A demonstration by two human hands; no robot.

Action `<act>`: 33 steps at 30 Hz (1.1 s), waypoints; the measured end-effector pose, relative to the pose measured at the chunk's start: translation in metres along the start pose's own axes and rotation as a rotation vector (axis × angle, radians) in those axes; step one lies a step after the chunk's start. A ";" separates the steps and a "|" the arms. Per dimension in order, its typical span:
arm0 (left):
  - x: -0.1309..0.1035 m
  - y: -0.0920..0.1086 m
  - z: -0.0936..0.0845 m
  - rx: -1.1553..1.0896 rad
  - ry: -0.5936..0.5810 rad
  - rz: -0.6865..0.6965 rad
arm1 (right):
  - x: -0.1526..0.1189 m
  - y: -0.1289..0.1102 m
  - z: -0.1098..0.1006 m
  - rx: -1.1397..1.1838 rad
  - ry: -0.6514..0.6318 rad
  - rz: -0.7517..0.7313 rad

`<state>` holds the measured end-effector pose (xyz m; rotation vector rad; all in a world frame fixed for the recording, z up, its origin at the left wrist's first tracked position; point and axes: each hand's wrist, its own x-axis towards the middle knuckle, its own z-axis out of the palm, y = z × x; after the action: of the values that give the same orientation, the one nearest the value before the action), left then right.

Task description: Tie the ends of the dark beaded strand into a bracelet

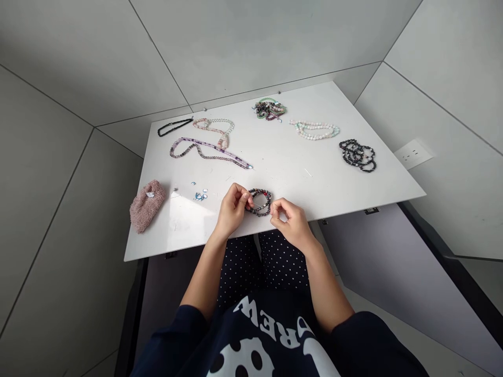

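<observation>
A dark beaded string (pixel 264 213) with a few red beads lies in loops on the white table (pixel 283 178), near its front edge. At the left side of the loops, my left hand (pixel 232 207) is closed in a pinch on the beaded string. My right hand (pixel 288 219) is also pinched, just right of the loops. Whatever is between its fingertips is too small to make out. A faint thin line crosses the space inside the loops, close to the left fingertips.
Bead strands lie farther back: black (pixel 175 126), pink and clear (pixel 214 125), purple and grey (pixel 208 153), a mixed pile (pixel 269 109), pale (pixel 314 130), and black at right (pixel 357 155). Small blue-white bits (pixel 200 195) and a fuzzy pink pouch (pixel 146 206) are left.
</observation>
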<state>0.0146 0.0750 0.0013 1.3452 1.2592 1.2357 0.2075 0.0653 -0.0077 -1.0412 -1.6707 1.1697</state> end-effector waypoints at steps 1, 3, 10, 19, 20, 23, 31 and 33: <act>-0.001 0.001 0.000 0.001 -0.003 -0.004 | 0.000 0.000 -0.001 -0.002 -0.004 -0.001; -0.003 0.003 0.000 0.003 -0.023 -0.011 | 0.000 -0.001 -0.001 -0.003 -0.012 -0.001; -0.014 0.021 0.007 0.054 -0.210 -0.059 | 0.004 -0.008 0.001 0.022 0.019 -0.054; -0.021 0.035 0.014 0.154 -0.246 0.019 | 0.014 -0.019 0.006 -0.037 0.172 -0.222; -0.021 0.034 0.015 0.163 -0.237 0.032 | 0.015 -0.020 0.007 -0.050 0.179 -0.232; -0.020 0.029 0.017 0.161 -0.169 0.049 | 0.016 -0.021 0.008 -0.057 0.184 -0.234; -0.017 0.024 0.018 -0.106 -0.014 -0.102 | 0.011 -0.012 0.010 0.065 0.221 -0.112; -0.017 0.025 0.019 -0.139 0.011 -0.117 | 0.010 -0.009 0.012 0.056 0.177 -0.102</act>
<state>0.0363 0.0562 0.0221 1.1508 1.2181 1.2269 0.1920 0.0694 0.0000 -0.9831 -1.5259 1.0225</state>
